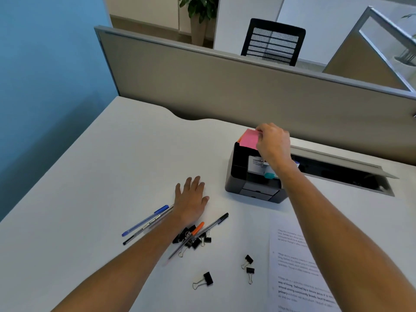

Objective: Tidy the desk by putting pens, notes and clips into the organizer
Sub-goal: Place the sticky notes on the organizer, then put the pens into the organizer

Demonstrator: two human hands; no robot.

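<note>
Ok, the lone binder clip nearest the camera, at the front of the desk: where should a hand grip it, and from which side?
Probably pinch the binder clip by its black body from above, fingers on its two sloping faces. It lies flat and apart from the others, its wire handles pointing left toward the camera; those are thin and pivot, so they make a poorer hold.

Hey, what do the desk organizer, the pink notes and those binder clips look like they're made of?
Organizer: looks like moulded plastic, black and grey, with a soft sheen on its rounded corners.
Pink notes, in the right hand: paper, matte, thin flat sheets in a pad.
Binder clips: likely metal, a dark painted body with shiny wire handles.
</note>
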